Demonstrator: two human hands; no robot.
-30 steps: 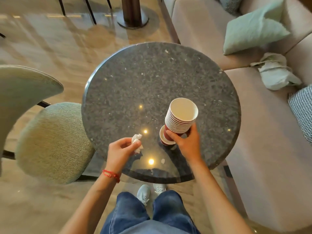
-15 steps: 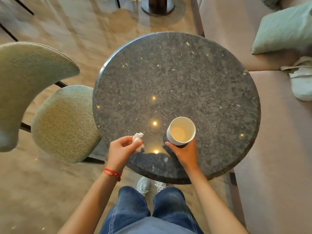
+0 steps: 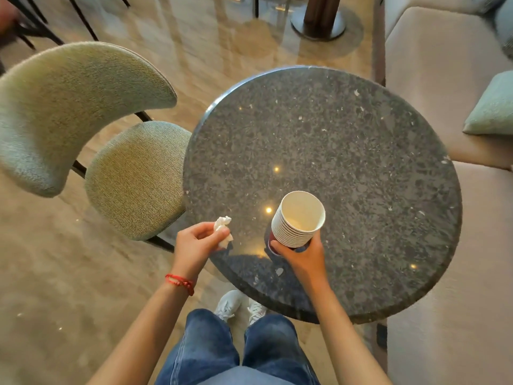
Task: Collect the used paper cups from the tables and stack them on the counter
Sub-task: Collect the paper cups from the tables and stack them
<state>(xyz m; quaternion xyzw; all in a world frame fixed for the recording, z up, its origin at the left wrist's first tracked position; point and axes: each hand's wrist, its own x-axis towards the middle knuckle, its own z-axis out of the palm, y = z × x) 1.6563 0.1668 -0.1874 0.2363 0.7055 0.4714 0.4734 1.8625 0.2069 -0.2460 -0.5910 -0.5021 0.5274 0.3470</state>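
Observation:
A stack of several nested paper cups (image 3: 299,219), white rims and red sides, leans slightly over the near part of the round dark granite table (image 3: 347,140). My right hand (image 3: 304,255) grips the stack from below and behind, fingers wrapped round its lower cups. Whether the bottom of the stack touches the tabletop is hidden by the cups. My left hand (image 3: 197,245) hovers at the table's near left edge, pinching a crumpled white tissue (image 3: 223,230).
A green upholstered chair (image 3: 83,129) stands close to the table's left side. A beige bench sofa (image 3: 444,65) with a pale green cushion (image 3: 491,107) runs along the right. Another table's pedestal base (image 3: 319,20) is on the shiny floor beyond.
A separate red cup stood on the table beside the stack a second ago; now only the one stack shows in my right hand. My view has swung left, so table and sofa shifted right.

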